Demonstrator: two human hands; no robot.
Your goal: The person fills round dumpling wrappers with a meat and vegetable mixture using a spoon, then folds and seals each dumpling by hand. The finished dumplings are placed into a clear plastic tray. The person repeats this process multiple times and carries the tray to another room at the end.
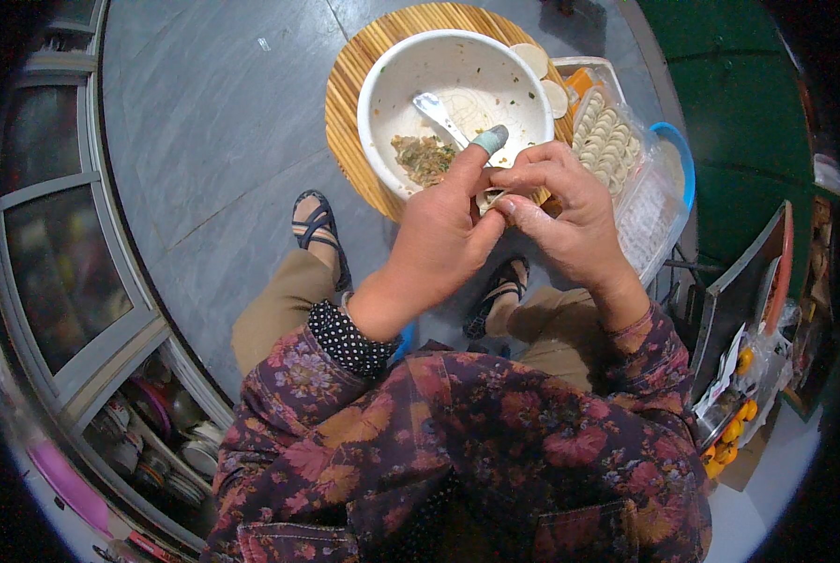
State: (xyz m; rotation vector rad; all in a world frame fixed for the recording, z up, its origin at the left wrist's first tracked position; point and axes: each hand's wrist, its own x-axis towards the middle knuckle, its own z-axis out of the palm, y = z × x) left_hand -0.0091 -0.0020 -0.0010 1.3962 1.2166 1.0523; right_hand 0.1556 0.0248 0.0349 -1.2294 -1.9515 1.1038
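Observation:
Between my two hands I hold a small dumpling [489,200], its wrapper pinched at the edge by my fingers. My left hand [448,218] grips it from the left, the thumb, which wears a pale green covering, pointing up over the bowl. From the other side the thumb and fingers of my right hand [564,204] press the wrapper. Just beyond is a large white bowl [391,77] with meat-and-greens filling [420,158] in its near left part. A metal spoon [434,112] leans in the bowl, its lower end hidden behind my left hand.
The bowl stands on a round slatted wooden board [346,105], with round dough wrappers [531,60] at its right edge. To the right, a tray of folded dumplings [603,141] lies by a blue-rimmed container [683,162]. Glass-doored cabinets [68,260] line the left; orange fruits [729,433] sit lower right.

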